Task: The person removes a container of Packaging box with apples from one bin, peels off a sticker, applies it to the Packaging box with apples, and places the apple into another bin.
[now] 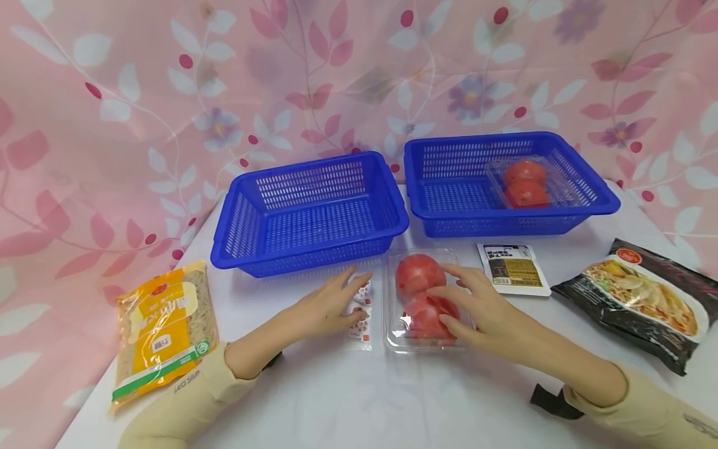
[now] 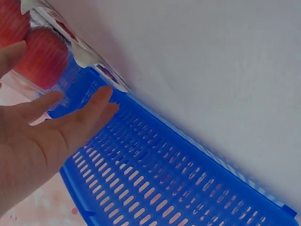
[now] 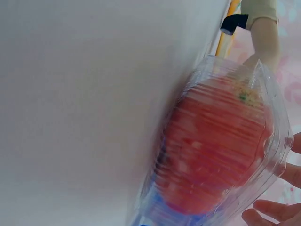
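Right hand (image 1: 477, 308) cupping, apparently not yet clasping, the clear tomato clamshell (image 1: 424, 299) on the table (image 1: 359, 399) before the baskets, left hand (image 1: 331, 305) flat on sauce packets (image 1: 361, 312): a loose one-sided hold could tip it.

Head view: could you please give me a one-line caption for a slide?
Right hand rests on a clear pack of tomatoes; left hand touches small sachets before two blue baskets.
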A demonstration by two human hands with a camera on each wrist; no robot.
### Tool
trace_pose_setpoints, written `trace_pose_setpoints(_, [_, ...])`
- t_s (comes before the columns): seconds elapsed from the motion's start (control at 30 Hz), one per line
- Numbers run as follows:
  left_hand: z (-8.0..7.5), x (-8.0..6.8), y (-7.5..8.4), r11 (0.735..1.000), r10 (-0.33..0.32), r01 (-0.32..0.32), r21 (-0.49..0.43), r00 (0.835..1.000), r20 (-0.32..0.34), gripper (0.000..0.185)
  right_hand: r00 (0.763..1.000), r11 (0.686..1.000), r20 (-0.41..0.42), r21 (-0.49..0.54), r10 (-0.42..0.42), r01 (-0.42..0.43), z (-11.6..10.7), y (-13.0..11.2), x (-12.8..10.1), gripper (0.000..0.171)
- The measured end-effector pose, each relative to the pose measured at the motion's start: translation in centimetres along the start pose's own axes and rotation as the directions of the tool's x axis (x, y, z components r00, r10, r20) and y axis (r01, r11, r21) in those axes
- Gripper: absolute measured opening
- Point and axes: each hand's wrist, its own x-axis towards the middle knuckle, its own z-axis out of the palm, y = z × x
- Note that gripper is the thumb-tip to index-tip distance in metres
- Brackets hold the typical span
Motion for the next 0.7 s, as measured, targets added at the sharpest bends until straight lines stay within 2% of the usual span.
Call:
trace_pose_setpoints(0.1, [-0.2, 0.7, -0.2, 1.000, -0.019, 0.020, -0.018, 0.998, 0.065, 0.070, 1.000, 1.000, 0.003, 0.022, -0.004, 0.004, 0.0, -0.4, 0.2, 0.034])
trace_pose_setpoints(0.2, [-0.2, 1.5, -0.4, 0.999, -0.038, 0.040, -0.017, 0.994, 0.099, 0.069, 1.000, 0.999, 0.003, 0.042, -0.017, 0.017, 0.0, -0.7, 0.4, 0.035])
trace_pose_setpoints(0.4, [0.1, 2.9, -0.8, 0.996, -0.071, 0.063, 0.063, 0.988, 0.140, 0.072, 0.998, 0.996, -0.012, 0.066, -0.066, 0.067, 0.1, -1.1, 0.7, 0.037])
trace_pose_setpoints(0.57, [0.1, 3.1, -0.9, 0.992, -0.022, 0.002, 0.129, 0.988, 0.156, 0.067, 0.998, 0.995, 0.007, 0.080, -0.062, 0.061, 0.2, -1.2, 0.7, 0.041])
trace_pose_setpoints(0.7, [0.1, 3.0, -1.0, 0.994, 0.017, -0.031, 0.103, 0.991, 0.131, 0.057, 0.999, 0.995, 0.026, 0.092, -0.046, 0.043, 0.2, -1.2, 0.6, 0.041])
